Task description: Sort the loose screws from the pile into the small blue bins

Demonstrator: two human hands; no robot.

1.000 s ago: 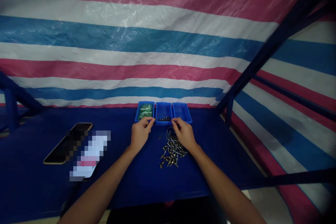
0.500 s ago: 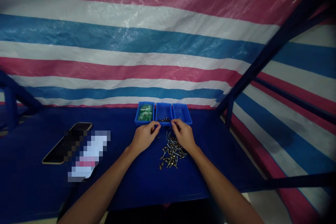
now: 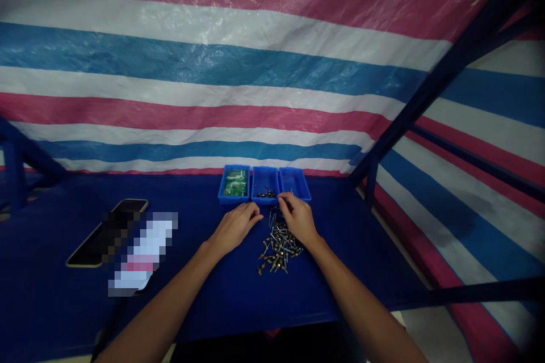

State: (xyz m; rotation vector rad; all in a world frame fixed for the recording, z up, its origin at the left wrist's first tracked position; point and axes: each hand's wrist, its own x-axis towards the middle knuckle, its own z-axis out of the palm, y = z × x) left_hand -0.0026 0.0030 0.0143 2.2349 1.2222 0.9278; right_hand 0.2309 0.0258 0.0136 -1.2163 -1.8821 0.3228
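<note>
Three blue bins stand side by side at the back of the table. The left bin (image 3: 233, 200) holds green and clear pieces, the middle bin (image 3: 265, 173) has small dark metal parts, and the right bin (image 3: 295, 177) shows hardly anything inside. My left hand (image 3: 237, 226) lies just in front of the left bin, fingers closed together; whatever they hold, if anything, is hidden. At the front of the middle and right bins is my right hand (image 3: 298, 215), thumb and forefinger pinched on something too small to name. A pile of metal pins with brass-coloured ends (image 3: 279, 244) lies beside it.
A dark phone (image 3: 91, 244) and a blurred white item (image 3: 147, 252) lie on the blue table (image 3: 238, 300) at the left. Blue metal bars (image 3: 409, 119) rise at the right. Striped sheeting (image 3: 213, 119) hangs behind.
My left hand has drawn back slightly from the bins towards me, and its fingers have come closer together. My right hand has hardly moved.
</note>
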